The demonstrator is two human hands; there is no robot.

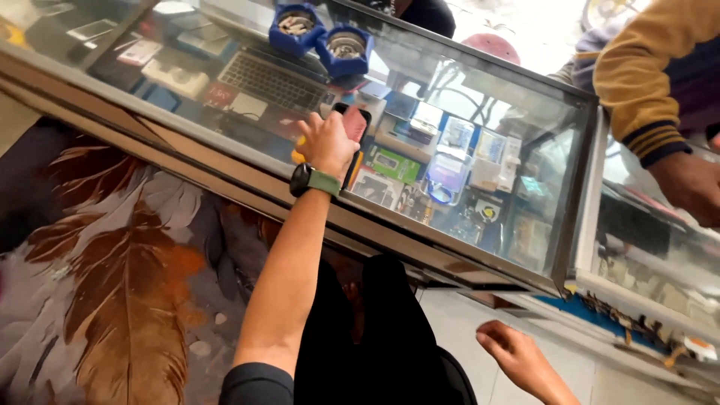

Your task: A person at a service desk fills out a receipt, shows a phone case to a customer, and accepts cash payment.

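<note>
Glass-topped display counter point(525, 97) with a metal frame, a dark phone in a reddish case point(352, 127) lying on the glass, two blue round holders point(322, 37) at the far edge (contents unclear), small boxed goods beneath the glass

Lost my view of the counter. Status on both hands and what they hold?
Left hand grips a phone on the glass counter. Right hand low, empty, fingers curled. Another person's hand rests at the counter's far end.
</note>
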